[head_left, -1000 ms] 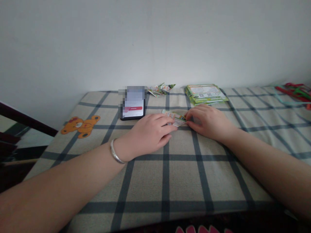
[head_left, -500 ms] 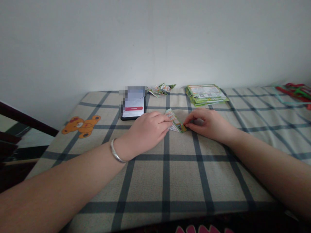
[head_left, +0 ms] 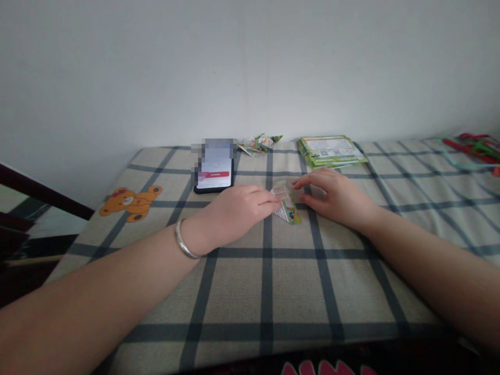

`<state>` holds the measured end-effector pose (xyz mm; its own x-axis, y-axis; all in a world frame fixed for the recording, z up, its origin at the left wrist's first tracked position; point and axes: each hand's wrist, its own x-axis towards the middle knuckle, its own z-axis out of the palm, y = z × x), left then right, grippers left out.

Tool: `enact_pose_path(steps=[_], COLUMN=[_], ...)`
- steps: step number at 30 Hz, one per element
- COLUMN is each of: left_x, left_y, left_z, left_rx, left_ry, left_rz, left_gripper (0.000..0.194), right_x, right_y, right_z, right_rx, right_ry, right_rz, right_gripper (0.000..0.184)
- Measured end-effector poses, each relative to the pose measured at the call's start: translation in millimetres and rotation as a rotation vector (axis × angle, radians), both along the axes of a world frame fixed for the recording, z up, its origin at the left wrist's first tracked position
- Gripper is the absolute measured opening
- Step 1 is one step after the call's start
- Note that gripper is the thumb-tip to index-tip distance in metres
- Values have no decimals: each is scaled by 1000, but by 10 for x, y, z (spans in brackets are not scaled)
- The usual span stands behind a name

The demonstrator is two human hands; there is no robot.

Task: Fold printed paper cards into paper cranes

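Observation:
A small folded piece of printed paper (head_left: pixel 288 205), green, white and orange, lies on the checked cloth between my hands. The fingers of my left hand (head_left: pixel 244 211), which wears a silver bangle, are together and hold the paper's left edge; their tips and the thumb are partly hidden. My right hand (head_left: pixel 334 198) is just right of the paper, thumb and forefinger apart with nothing between them. Behind the paper, near the wall, are crumpled-looking folded paper pieces (head_left: pixel 260 144) and a stack of printed green sheets (head_left: pixel 332 152).
A phone (head_left: pixel 214 174) with a lit screen lies left of the folded pieces. An orange bear figure (head_left: pixel 130 203) is at the cloth's left. Red and green items (head_left: pixel 478 148) are at the far right. A pale wall (head_left: pixel 250 67) borders the table's back.
My right thumb and forefinger have let go of the paper's right corner and spread apart. The paper has turned slightly and shifted a little toward me, with my left hand still on it.

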<state>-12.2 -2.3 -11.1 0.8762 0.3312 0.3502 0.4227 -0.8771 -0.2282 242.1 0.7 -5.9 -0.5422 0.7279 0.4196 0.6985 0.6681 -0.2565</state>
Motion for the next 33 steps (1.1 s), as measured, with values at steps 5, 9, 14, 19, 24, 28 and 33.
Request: enact_pose_path(steps=[5,9,14,19,24,28,33], left_x=[2,2,10,26,24,29,24], left_y=[13,10,3,-5,-4,2,8], left_z=[-8,-15,10,61,37,19,17], left_rx=[-57,-47,5,34,12,-31,-36], left_ry=[-30,-22,-7,4,-11,-29,-50], left_rz=[-89,-24,22,67,48,0,-18], left_gripper=[23,21,17,14,13,17,18], right_x=[8,7,16,48,47,41,31], right_y=[11,6,11,31,26,0,-43], right_z=[-37,-37,0,12,32,57,80], right_rx=[0,-34,-66,-22,95,174,230], right_ry=[-24,-28,-42,-105,-197,-235,-270], right_rz=[167,246,293,327,335,365,407], right_gripper=[33,44,42,30,26,26,24])
